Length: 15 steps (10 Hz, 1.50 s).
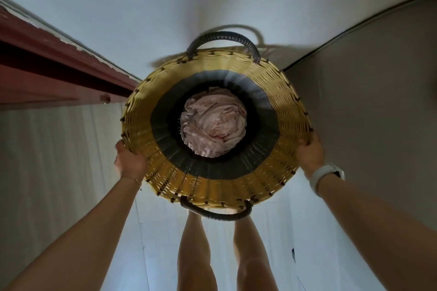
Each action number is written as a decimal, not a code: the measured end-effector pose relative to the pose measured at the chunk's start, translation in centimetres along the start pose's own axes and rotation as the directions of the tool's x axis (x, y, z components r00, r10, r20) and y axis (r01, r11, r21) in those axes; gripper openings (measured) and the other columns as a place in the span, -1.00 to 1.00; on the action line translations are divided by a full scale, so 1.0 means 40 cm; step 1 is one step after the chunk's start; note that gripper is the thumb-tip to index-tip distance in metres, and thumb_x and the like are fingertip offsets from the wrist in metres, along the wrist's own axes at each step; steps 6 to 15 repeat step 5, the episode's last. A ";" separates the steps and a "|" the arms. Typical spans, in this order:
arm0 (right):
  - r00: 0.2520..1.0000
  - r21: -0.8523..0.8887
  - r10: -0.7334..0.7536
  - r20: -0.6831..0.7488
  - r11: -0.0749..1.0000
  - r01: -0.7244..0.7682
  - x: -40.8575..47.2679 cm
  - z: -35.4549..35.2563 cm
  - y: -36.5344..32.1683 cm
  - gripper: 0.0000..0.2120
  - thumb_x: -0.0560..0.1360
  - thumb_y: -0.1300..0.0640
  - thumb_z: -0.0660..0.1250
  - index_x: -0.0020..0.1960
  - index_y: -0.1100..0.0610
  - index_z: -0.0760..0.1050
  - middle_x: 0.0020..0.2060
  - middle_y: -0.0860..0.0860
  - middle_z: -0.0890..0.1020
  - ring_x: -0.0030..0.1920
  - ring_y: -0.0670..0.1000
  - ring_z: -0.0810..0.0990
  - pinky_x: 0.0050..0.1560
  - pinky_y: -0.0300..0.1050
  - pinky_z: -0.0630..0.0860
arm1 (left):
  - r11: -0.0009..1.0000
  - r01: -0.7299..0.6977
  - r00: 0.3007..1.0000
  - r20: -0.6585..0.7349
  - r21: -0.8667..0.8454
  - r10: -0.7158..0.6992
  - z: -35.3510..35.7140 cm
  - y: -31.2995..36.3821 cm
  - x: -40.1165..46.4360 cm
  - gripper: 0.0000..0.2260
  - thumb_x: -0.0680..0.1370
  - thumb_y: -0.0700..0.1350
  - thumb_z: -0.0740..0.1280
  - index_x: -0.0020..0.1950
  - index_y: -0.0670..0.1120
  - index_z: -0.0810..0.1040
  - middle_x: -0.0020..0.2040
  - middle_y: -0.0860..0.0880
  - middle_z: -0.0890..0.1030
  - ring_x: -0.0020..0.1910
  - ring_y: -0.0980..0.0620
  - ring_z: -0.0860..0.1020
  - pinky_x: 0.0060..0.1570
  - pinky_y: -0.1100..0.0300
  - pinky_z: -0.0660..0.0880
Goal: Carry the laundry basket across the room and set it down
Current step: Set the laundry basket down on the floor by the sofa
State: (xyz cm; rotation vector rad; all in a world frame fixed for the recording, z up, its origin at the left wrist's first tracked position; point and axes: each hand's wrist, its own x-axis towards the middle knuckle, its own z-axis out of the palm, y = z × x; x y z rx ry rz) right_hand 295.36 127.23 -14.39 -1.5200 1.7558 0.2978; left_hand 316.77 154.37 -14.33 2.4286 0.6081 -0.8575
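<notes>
I look straight down into a round woven laundry basket (279, 92), yellow with a dark grey band and two dark handles at the near and far rim. Crumpled pale pink cloth (214, 123) lies at its bottom. My left hand (128, 163) grips the basket's left rim from outside. On the opposite side my right hand (309, 151), with a white watch on the wrist, holds the right rim. The basket hangs above the floor in front of my legs, close to a white wall.
A dark red wooden door or frame (47, 64) stands at the left. A grey surface (366, 101) with a dark edge fills the right. Pale floor (165, 231) shows beneath the basket, with my bare legs (196, 255) on it.
</notes>
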 end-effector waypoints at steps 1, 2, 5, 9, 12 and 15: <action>0.999 -0.036 -0.020 -0.039 0.999 0.019 0.024 -0.004 -0.020 -0.57 0.54 0.24 0.02 0.40 0.12 0.27 0.24 0.22 0.50 0.22 0.33 0.47 0.25 0.21 0.43 | 0.992 -0.032 0.997 -0.060 0.126 0.040 -0.006 -0.013 -0.016 -0.60 0.60 -0.10 0.13 0.41 -0.21 0.35 0.30 -0.30 0.53 0.23 -0.34 0.51 0.24 -0.12 0.43; 0.999 -0.028 -0.039 -0.026 0.999 0.038 0.045 -0.018 -0.040 -0.55 0.54 0.26 0.01 0.41 0.13 0.26 0.28 0.22 0.49 0.25 0.32 0.46 0.27 0.19 0.41 | 0.988 -0.046 0.998 -0.038 0.147 0.052 -0.008 -0.042 -0.018 -0.63 0.59 -0.11 0.15 0.36 -0.21 0.42 0.23 -0.31 0.59 0.15 -0.33 0.57 0.22 -0.12 0.49; 0.968 0.156 -0.248 -0.030 0.956 0.249 -0.048 -0.072 -0.132 -0.51 0.56 0.11 0.13 0.47 0.03 0.13 0.45 0.08 0.30 0.42 0.15 0.32 0.41 0.05 0.27 | 0.997 0.028 1.000 -0.012 0.077 -0.027 0.008 -0.057 -0.013 -0.59 0.58 -0.03 0.17 0.40 -0.14 0.37 0.26 -0.27 0.57 0.16 -0.32 0.56 0.20 -0.18 0.50; 0.968 0.156 -0.248 -0.030 0.956 0.249 -0.048 -0.072 -0.132 -0.51 0.56 0.11 0.13 0.47 0.03 0.13 0.45 0.08 0.30 0.42 0.15 0.32 0.41 0.05 0.27 | 0.997 0.028 1.000 -0.012 0.077 -0.027 0.008 -0.057 -0.013 -0.59 0.58 -0.03 0.17 0.40 -0.14 0.37 0.26 -0.27 0.57 0.16 -0.32 0.56 0.20 -0.18 0.50; 0.968 0.156 -0.248 -0.030 0.956 0.249 -0.048 -0.072 -0.132 -0.51 0.56 0.11 0.13 0.47 0.03 0.13 0.45 0.08 0.30 0.42 0.15 0.32 0.41 0.05 0.27 | 0.997 0.028 1.000 -0.012 0.077 -0.027 0.008 -0.057 -0.013 -0.59 0.58 -0.03 0.17 0.40 -0.14 0.37 0.26 -0.27 0.57 0.16 -0.32 0.56 0.20 -0.18 0.50; 0.968 0.156 -0.248 -0.030 0.956 0.249 -0.048 -0.072 -0.132 -0.51 0.56 0.11 0.13 0.47 0.03 0.13 0.45 0.08 0.30 0.42 0.15 0.32 0.41 0.05 0.27 | 0.997 0.028 1.000 -0.012 0.077 -0.027 0.008 -0.057 -0.013 -0.59 0.58 -0.03 0.17 0.40 -0.14 0.37 0.26 -0.27 0.57 0.16 -0.32 0.56 0.20 -0.18 0.50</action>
